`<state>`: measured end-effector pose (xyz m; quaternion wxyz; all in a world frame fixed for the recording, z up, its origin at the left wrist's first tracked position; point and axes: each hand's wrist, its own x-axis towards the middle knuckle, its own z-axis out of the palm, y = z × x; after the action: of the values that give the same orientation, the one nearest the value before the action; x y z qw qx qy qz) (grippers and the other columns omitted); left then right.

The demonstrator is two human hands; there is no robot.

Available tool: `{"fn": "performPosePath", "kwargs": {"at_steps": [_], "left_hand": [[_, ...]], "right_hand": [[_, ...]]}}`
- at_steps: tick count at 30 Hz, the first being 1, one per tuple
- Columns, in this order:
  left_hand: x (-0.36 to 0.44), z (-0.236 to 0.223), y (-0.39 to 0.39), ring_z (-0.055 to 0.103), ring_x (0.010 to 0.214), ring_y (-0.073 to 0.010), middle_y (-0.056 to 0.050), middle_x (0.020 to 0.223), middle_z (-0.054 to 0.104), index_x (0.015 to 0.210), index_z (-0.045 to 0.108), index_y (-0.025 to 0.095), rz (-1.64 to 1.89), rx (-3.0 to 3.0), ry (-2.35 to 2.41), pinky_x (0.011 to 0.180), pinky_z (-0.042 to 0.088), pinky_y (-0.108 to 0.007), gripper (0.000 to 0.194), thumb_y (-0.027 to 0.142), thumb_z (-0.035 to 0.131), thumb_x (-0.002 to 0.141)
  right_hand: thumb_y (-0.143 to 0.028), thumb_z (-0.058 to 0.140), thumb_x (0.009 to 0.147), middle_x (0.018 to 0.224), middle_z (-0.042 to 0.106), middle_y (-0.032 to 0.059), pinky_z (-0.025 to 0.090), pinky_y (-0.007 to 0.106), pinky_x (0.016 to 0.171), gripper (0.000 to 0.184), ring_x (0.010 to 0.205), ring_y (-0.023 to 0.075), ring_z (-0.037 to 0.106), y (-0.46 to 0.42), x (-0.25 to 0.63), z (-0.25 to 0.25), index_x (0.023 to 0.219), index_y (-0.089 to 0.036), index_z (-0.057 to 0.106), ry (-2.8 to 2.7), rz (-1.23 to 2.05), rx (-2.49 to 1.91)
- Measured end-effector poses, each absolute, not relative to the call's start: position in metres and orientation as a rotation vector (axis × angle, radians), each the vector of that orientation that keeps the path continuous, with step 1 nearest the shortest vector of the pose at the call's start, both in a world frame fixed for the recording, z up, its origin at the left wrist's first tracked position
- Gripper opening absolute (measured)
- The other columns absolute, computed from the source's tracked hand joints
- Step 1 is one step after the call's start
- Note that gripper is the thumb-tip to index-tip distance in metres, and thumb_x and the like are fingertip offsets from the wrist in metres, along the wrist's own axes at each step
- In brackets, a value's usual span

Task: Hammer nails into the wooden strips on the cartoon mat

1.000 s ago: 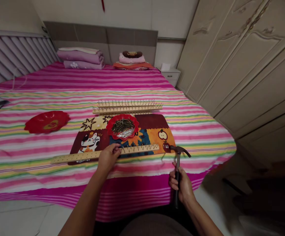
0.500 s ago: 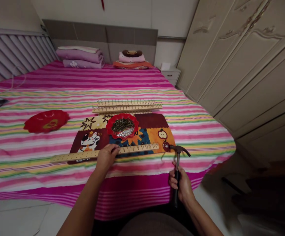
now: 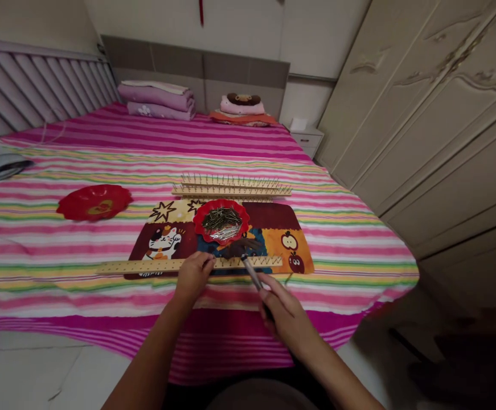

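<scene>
Wooden strip lies across the mat, held in the left hand's curled fingers; the right hand grips a hammer tightly just beside it, so a mistimed swing could catch that left hand.

One head-worn camera looks from just behind the near edge of the bed, facing forward and down toward the headboard, close above the left hand and right hand.

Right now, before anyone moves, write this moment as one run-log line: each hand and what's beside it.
left hand: at wooden strip | right hand: gripping hammer | nearby: red dish holding nails
</scene>
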<state>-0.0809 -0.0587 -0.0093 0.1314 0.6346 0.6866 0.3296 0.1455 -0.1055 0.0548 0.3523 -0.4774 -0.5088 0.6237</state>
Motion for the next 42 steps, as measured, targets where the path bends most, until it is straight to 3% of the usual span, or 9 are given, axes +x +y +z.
{"fn": "performPosePath", "kwargs": {"at_steps": [9,18,22,32,36,42], "left_hand": [[-0.080,-0.008,-0.059,0.057,0.072,-0.0161,-0.003,0.072,0.062,0.068,0.063,0.020,0.952,1.871,2.018,0.068,0.041,-0.027,0.021,0.030,0.048,0.079],[-0.085,0.001,-0.059,0.059,0.068,-0.0148,-0.002,0.079,0.065,0.084,0.065,0.021,1.086,1.684,1.987,0.066,0.046,-0.025,0.021,0.031,0.050,0.073],[-0.089,0.017,-0.040,0.059,0.077,-0.0161,-0.003,0.084,0.066,0.083,0.066,0.021,1.125,1.717,2.103,0.073,0.045,-0.026,0.022,0.031,0.048,0.076],[-0.066,0.026,0.048,0.059,0.074,-0.0171,-0.003,0.074,0.066,0.066,0.067,0.024,0.328,2.046,2.063,0.065,0.039,-0.024,0.013,0.025,0.055,0.069],[-0.058,0.026,0.061,0.059,0.064,-0.0190,-0.005,0.061,0.064,0.055,0.064,0.023,0.252,2.010,2.045,0.061,0.039,-0.026,0.013,0.021,0.056,0.065],[-0.050,0.039,0.065,0.059,0.060,-0.0204,-0.009,0.058,0.064,0.051,0.059,0.018,0.223,1.977,2.031,0.059,0.040,-0.027,0.009,0.016,0.057,0.059]], "right_hand": [[-0.029,0.049,0.082,0.052,0.045,-0.0054,0.031,0.022,0.045,0.031,0.044,0.0098,0.036,-0.076,0.117,0.046,0.109,-0.023,0.063,-1.689,1.390,-1.174],[-0.046,0.062,0.073,0.053,0.051,-0.0073,0.025,0.015,0.031,0.051,0.036,0.0069,0.040,-0.103,0.188,0.017,0.120,-0.030,0.051,-0.691,1.348,-1.349],[-0.042,0.064,0.070,0.050,0.047,-0.0101,0.020,0.011,0.028,0.042,0.032,0.0043,0.034,-0.110,0.210,-0.022,0.108,-0.030,0.050,-0.447,1.425,-1.281],[-0.043,0.065,0.070,0.050,0.046,-0.0110,0.018,0.008,0.029,0.031,0.032,0.0018,0.031,-0.107,0.218,-0.044,0.078,-0.025,0.041,-0.374,1.525,-1.195],[-0.043,0.064,0.071,0.051,0.046,-0.0104,0.019,0.008,0.029,0.029,0.033,0.0019,0.032,-0.107,0.219,-0.044,0.080,-0.025,0.043,-0.377,1.534,-1.204],[-0.044,0.065,0.070,0.050,0.045,-0.0109,0.018,0.009,0.029,0.032,0.032,0.0020,0.031,-0.105,0.218,-0.044,0.088,-0.026,0.045,-0.358,1.533,-1.180]]}}
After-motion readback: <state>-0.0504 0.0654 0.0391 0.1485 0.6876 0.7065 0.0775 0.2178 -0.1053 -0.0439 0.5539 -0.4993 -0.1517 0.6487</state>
